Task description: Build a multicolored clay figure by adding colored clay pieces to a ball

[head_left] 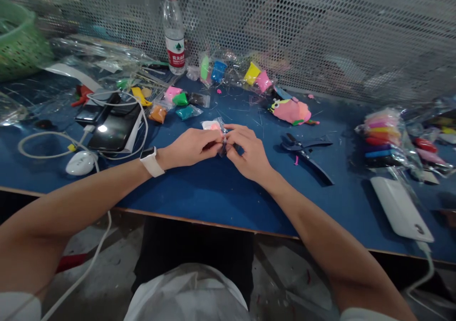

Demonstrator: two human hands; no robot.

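Pink-orange stuff shows through the small clear packet [215, 126] that we hold between our two hands, above the near middle of the blue bench [188, 193]; we cannot tell whether it touches the surface. The fingers of our left hand [192, 146] are narrow, pinched on the packet's near left side, while those of our right hand [249, 152] curl in to grip its right edge. We wear a white-strapped watch [152, 162] on the left wrist. Just beyond our left hand lie an orange packet [157, 114], a teal packet [187, 112] and a green packet [180, 99], and behind them a bottle [174, 41] with a red cap stands upright by the perforated screen [302, 26]. To our right we see dark-handled pliers [306, 155], with a pink fish-like figure [290, 111] behind them, and farther right a white power bank [401, 209] near a bag of coloured packets [383, 138]
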